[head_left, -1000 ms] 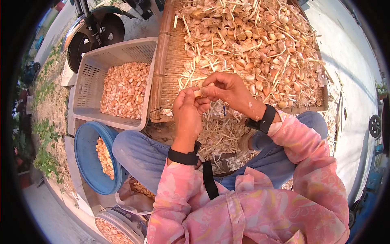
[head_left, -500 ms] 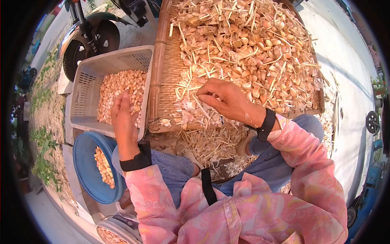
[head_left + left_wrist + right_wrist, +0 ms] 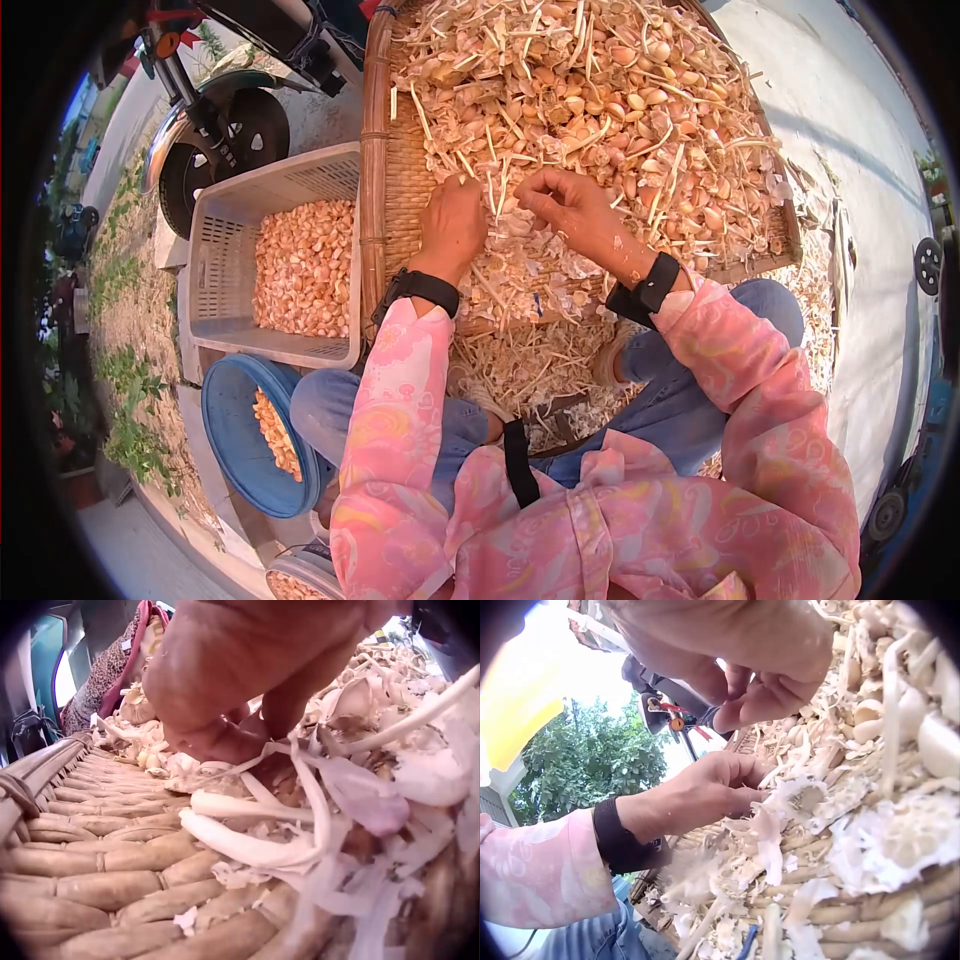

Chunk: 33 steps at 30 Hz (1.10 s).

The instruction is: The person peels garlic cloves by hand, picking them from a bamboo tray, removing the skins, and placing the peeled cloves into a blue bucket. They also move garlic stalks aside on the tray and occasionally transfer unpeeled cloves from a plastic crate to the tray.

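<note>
Garlic cloves (image 3: 640,101) heap the woven tray (image 3: 404,150); only the head view shows the plastic crate (image 3: 222,262) left of it. The left hand (image 3: 455,225) dips bent fingers among the tray's stems (image 3: 251,840), grip unclear; the right hand (image 3: 583,212), loosely curled, hovers above it, visibly empty.
</note>
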Each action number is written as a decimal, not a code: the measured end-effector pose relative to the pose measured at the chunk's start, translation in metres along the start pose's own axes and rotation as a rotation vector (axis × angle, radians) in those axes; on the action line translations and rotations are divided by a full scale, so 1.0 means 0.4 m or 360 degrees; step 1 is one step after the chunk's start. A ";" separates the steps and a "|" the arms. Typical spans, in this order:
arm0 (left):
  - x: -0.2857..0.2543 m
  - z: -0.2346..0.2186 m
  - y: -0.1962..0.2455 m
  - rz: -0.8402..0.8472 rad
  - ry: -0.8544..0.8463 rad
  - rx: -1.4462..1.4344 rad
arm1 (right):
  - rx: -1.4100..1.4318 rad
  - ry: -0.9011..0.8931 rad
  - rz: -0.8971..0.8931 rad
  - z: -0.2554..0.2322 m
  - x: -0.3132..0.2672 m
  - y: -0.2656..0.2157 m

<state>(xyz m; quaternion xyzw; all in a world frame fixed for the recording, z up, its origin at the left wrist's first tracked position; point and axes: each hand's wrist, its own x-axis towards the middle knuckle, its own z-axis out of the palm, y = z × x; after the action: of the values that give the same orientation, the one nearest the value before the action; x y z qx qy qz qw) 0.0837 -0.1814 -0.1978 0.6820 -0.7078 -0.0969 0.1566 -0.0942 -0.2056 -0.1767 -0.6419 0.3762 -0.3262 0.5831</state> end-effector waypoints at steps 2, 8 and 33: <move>-0.014 0.016 -0.034 -0.0033 0.0255 -0.0213 | 0.0034 0.0074 -0.0024 -0.001 0.008 0.001; -0.131 -0.071 0.063 -0.0141 0.0370 -0.0979 | -0.0911 -0.0087 -0.0248 0.050 -0.032 -0.053; 0.033 0.007 0.073 0.0231 -0.0135 -0.0131 | -0.1209 -0.0907 -0.0348 0.073 -0.112 -0.038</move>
<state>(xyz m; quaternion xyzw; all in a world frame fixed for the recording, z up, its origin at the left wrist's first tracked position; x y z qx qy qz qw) 0.0551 -0.1934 -0.1888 0.6173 -0.7567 -0.1430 0.1611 -0.0903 -0.1517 -0.1638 -0.9088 0.2246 -0.0364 0.3496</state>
